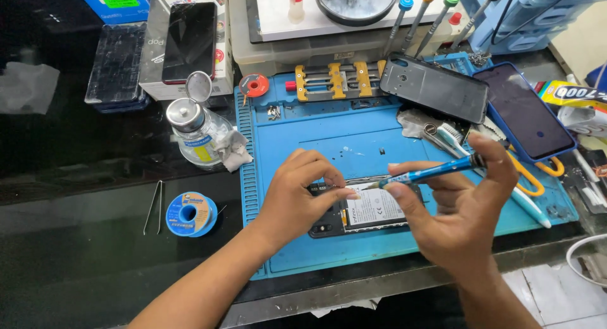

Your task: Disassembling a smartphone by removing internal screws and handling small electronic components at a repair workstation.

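My right hand [461,209] grips blue screwdriver [430,173], tip at opened phone [363,210], frame centre; my left hand [297,196] pinches phone's top edge, on blue mat [303,139].

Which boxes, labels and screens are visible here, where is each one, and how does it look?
White phone box, back left: rectangular, a dark phone lying on it.
Blue box, top left corner: green sticker.
Phone in blue case, right: dark screen.
White battery label, inside the opened phone under the hands.
Yellow packet, far right edge.
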